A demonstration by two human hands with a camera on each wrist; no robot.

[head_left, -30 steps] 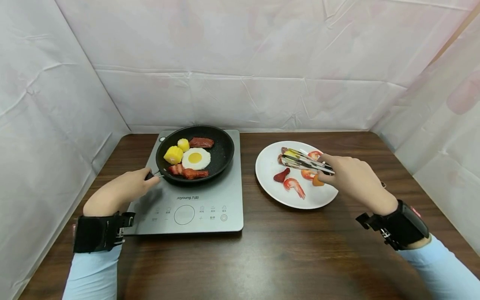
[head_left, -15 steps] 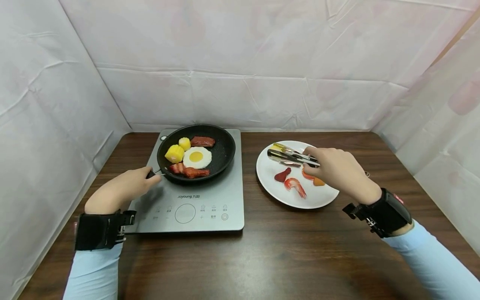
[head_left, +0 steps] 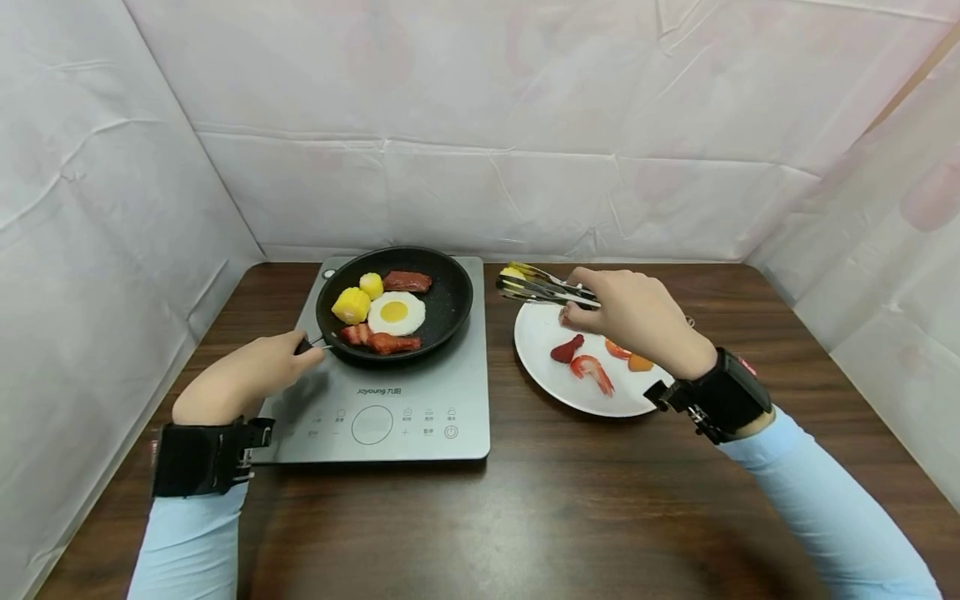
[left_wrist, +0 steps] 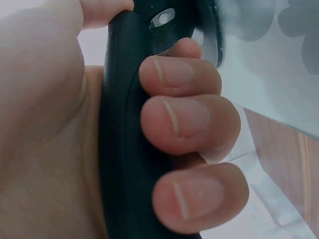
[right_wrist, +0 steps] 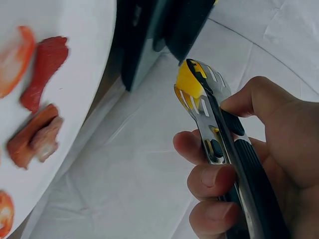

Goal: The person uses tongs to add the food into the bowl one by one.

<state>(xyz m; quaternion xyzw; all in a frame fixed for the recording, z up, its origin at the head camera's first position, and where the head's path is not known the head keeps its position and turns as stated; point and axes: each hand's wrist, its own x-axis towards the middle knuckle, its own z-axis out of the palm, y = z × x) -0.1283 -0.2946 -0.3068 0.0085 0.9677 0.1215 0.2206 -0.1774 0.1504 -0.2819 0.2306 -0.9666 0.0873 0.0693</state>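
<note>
On the left, my left hand [head_left: 258,372] grips the black handle [left_wrist: 127,129] of a frying pan [head_left: 450,310], fingers wrapped round it in the left wrist view. The pan rests on a silver induction cooker [head_left: 442,383] and bears a fried egg [head_left: 397,313], corn pieces [head_left: 351,306], a slab of meat [head_left: 407,282], bacon [head_left: 355,334] and a drumstick [head_left: 392,344]. My right hand [head_left: 637,315] holds metal tongs [head_left: 546,290]. A yellow piece of food [right_wrist: 188,81], its kind unclear, is pinched in their tips, held in the air between plate and pan.
The white plate [head_left: 536,367] on the wooden table [head_left: 540,508] carries a small red drumstick [head_left: 567,348], a shrimp [head_left: 592,373], tomato slices [head_left: 618,350] and an orange piece [head_left: 640,363]. White sheeting [head_left: 525,200] closes off the back and sides.
My right hand has moved left and away from me, lifting the tongs and yellow piece off the plate towards the pan. The left hand and pan stay put.
</note>
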